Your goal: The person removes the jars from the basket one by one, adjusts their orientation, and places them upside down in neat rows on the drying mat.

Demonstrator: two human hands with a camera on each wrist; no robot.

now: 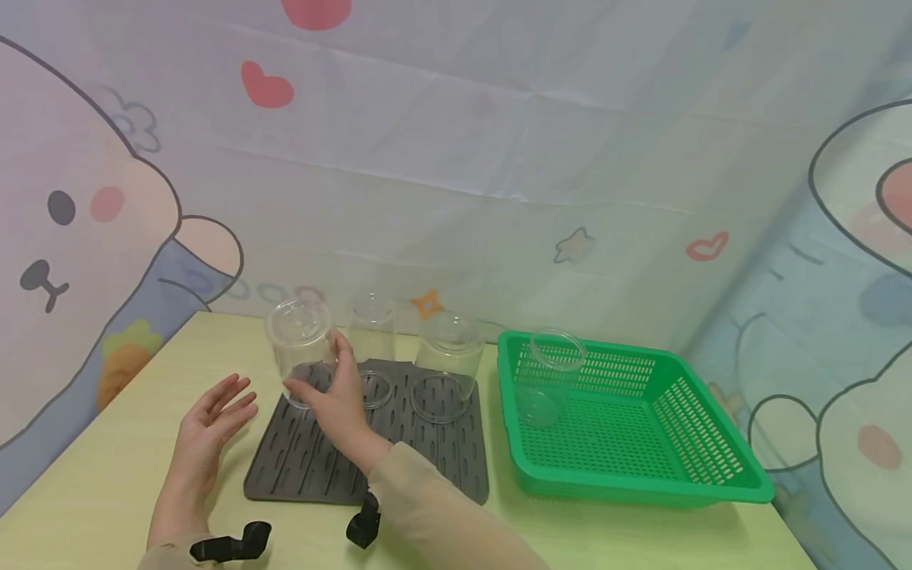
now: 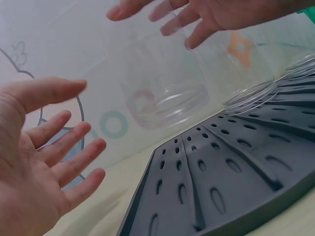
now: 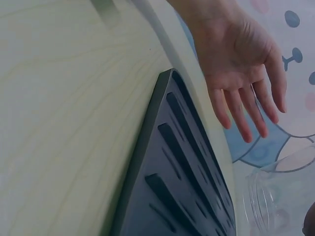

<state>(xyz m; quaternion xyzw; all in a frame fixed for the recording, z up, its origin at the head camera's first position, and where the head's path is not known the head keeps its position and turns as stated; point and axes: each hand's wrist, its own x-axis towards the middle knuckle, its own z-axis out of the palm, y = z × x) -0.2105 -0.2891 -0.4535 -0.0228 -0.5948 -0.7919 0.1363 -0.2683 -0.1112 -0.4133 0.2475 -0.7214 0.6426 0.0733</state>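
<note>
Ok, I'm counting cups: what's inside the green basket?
The basket holds one clear cup, mouth up, at left; nothing else visible. Its near rim hides the inner wall below.

The right hand point(image 1: 338, 402) was stretched forward — thumb point(image 1: 300, 390) and fingers point(image 1: 343, 347) curved in a grip — while the left hand point(image 1: 202, 434) hung apart, fingers loosely straight, palm facing inward.

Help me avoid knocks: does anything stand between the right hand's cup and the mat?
Nothing visible does: the right hand holds the cup clear of the mat, with open space between. Two upturned cups on the mat stand to its right; the left hand is off to its left.
</note>
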